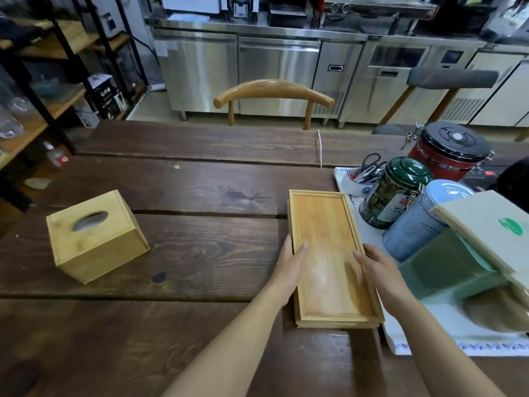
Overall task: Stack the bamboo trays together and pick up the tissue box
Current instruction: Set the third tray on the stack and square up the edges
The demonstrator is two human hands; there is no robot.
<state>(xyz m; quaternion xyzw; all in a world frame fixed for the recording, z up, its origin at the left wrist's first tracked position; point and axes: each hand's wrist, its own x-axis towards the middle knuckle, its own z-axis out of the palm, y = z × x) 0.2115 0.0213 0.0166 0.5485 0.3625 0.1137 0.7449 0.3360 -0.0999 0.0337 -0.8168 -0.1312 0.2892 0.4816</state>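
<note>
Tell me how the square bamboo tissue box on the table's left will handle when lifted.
The square bamboo tissue box looks rigid with flat panels, so it probably won't flex. Its smooth sides may be slippery; grip opposite faces. It sits flat on the dark wooden table, so rolling seems unlikely.

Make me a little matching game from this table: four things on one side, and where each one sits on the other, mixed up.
Things
1. tissue box
2. bamboo trays
3. green tin
4. red canister

Places
A. gripped between the left hand and the right hand
B. farthest back on the right, with a black lid
C. alone on the left of the table, untouched
D. right beside the pale blue jar

Pairs: 1-C, 2-A, 3-D, 4-B
</note>
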